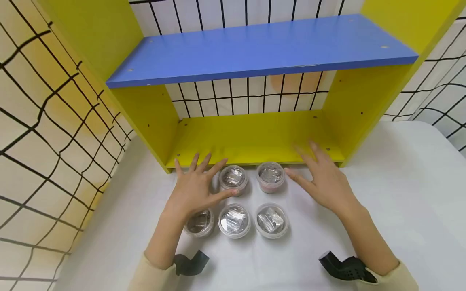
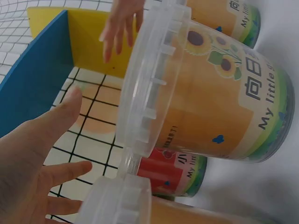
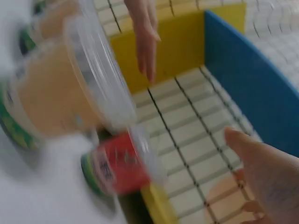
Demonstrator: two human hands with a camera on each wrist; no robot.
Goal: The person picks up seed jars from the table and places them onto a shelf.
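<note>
At the far left, a black wire grid (image 1: 43, 108) is seen beside a yellow and blue shelf (image 1: 255, 48), which is stood on a white table (image 1: 411, 194). Next, the left hand (image 1: 194, 188) is held with its fingers spread and nothing gripped; a black wrist mount (image 1: 190, 264) is worn below it.

Under that hand, the front left tub (image 1: 199, 224) is partly hidden; dark and silvery contents are seen through its lid. Just behind, the back left tub (image 1: 233, 177) is overlapped at its near edge by the thumb; whether it is touched cannot be told. The front middle tub (image 1: 234, 220) is filled with bright silvery wrapping. To the right, the front right tub (image 1: 271, 220) is set beside it, and the back right tub (image 1: 270, 177) is placed near the shelf's front edge, its side showing pinkish red.

All five tubs are round, upright and capped with clear lids, ribbed at the rim. In the left wrist view, an orange label (image 2: 205, 93) is printed with sunflowers, lettering and a green band.

Right of the tubs, the right hand (image 1: 325, 182) is held with fingers spread, slightly blurred, nothing gripped, its thumb pointed at the back right tub.
</note>
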